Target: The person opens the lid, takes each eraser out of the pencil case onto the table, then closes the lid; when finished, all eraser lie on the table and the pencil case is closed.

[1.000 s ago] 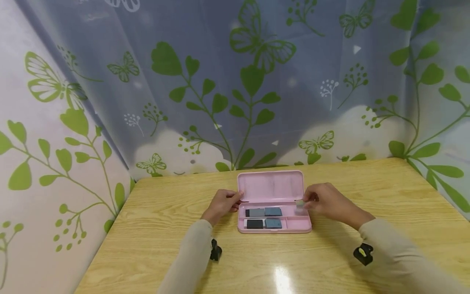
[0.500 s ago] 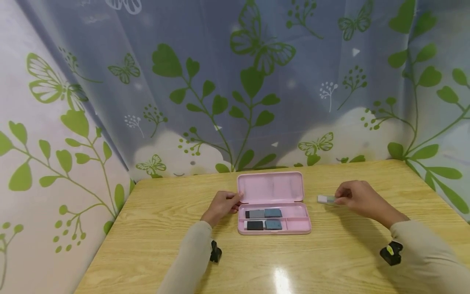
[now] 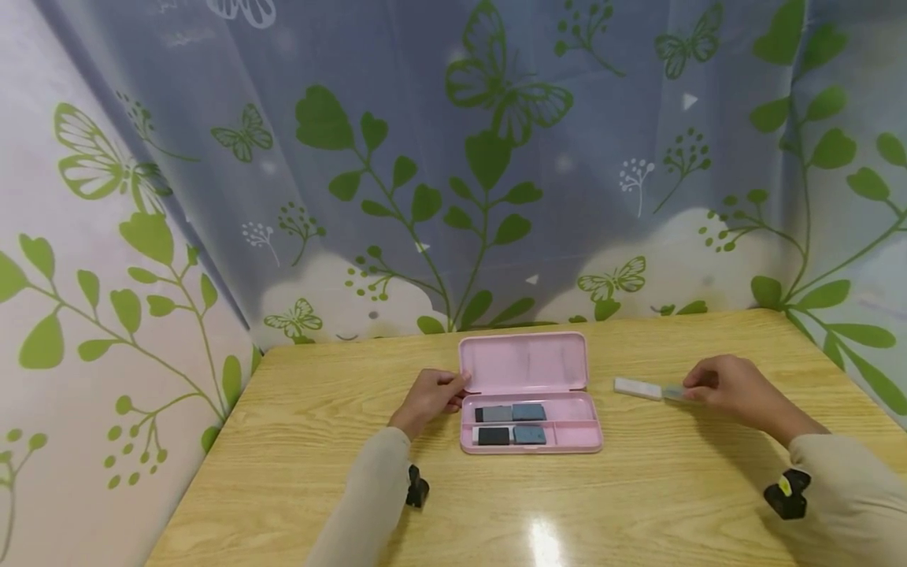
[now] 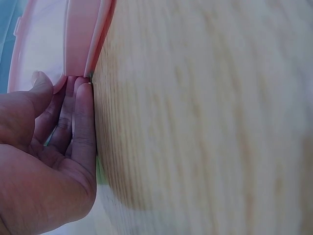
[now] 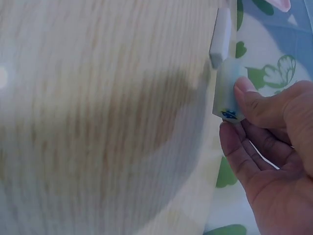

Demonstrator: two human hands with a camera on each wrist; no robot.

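An open pink pencil case (image 3: 577, 435) lies on the table, its lid (image 3: 524, 362) tipped back. My left hand (image 3: 430, 396) grips the left side of the case by the hinge, thumb on the lid (image 4: 41, 41) and fingers behind it. To the right of the case, my right hand (image 3: 730, 386) pinches a pale green eraser sleeve (image 5: 228, 90) with a small blue mark, between thumb and fingers. A white eraser (image 3: 638, 388) lies on the table, in line with the sleeve's left end; whether they touch I cannot tell.
Inside the case, several dark and grey-blue blocks (image 3: 527, 413) sit on the left in two rows split by a divider. A butterfly-and-leaf patterned curtain (image 3: 397, 236) hangs behind the wooden table (image 3: 298, 441).
My right hand has moved right, from above the case's right end to the table beyond, carrying the pale green piece. More of the white eraser shows as the sleeve shifts right. My left hand stays.
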